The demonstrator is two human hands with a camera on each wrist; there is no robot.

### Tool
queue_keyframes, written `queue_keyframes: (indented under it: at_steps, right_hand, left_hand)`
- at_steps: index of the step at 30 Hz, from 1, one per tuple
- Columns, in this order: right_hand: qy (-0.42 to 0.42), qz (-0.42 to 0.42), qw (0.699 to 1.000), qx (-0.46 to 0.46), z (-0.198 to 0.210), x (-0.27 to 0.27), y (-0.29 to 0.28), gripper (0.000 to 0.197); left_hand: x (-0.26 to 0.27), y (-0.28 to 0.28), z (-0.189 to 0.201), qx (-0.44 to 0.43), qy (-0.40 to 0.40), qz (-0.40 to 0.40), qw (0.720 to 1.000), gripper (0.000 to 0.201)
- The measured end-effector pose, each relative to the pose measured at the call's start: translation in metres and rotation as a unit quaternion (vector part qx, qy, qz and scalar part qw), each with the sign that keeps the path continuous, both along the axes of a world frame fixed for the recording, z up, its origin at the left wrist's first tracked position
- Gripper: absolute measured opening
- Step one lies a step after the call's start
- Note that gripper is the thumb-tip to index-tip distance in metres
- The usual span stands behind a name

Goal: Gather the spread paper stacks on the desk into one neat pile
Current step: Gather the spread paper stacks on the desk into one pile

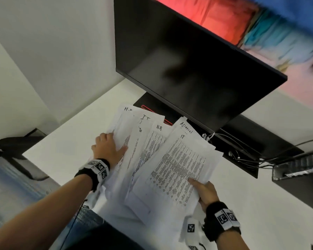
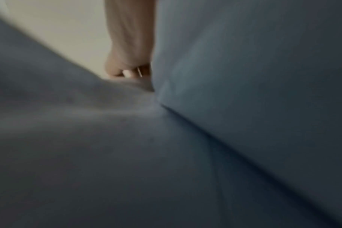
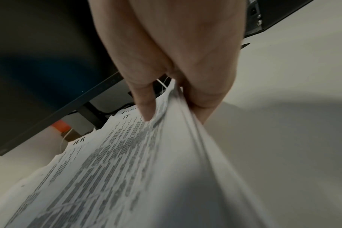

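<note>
A: Holding the papers by their near right edge, the right hand is closest to the person. The thumb lies on top of the printed sheet and the other fingers go under the bundle, so this hand is clamped on the papers.

B: And the left hand?

A: It is a little farther, on the left side of the papers. In the head view it rests on the sheets with the thumb stretched out to the right. In the left wrist view the fingertips look curled down at the paper's edge, but that picture is blurred, so one cannot tell if it really grips or only presses.

B: Where do the papers lie?

A: They lie on the white desk, in front of the person, between the two hands. They are not yet one neat pile: the sheets fan out and overlap, and their far ends show written words like "H.R", "IT" and "ADMIN". The near corners hang over the desk's front edge.

B: What stands behind?

A: A dark monitor, switched off. The far ends of the papers reach its black base. Some cables lie to the right, under the screen.
</note>
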State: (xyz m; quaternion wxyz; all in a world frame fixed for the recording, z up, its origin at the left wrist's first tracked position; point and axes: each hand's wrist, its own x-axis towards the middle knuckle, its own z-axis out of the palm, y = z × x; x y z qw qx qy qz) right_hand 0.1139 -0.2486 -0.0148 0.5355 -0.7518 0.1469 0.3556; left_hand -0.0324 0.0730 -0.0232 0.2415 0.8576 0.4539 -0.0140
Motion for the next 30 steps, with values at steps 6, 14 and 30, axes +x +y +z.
queue_keyframes:
  at_steps: [6,14,30]
  right_hand:
    - [-0.028,0.071,0.996,-0.055,-0.012,-0.007,0.019,0.040]
    - [-0.070,0.062,0.994,-0.060,-0.001,-0.015,0.001,0.029]
    - [-0.132,-0.155,0.933,0.298,0.102,-0.019,-0.023,0.047]
  left_hand:
    - [0.024,-0.023,0.010,-0.182,-0.124,0.043,0.975,0.111]
    - [0.037,-0.059,0.004,-0.326,-0.065,-0.051,0.942,0.072]
    - [0.042,-0.071,0.124,-0.279,-0.306,-0.217,0.884,0.064]
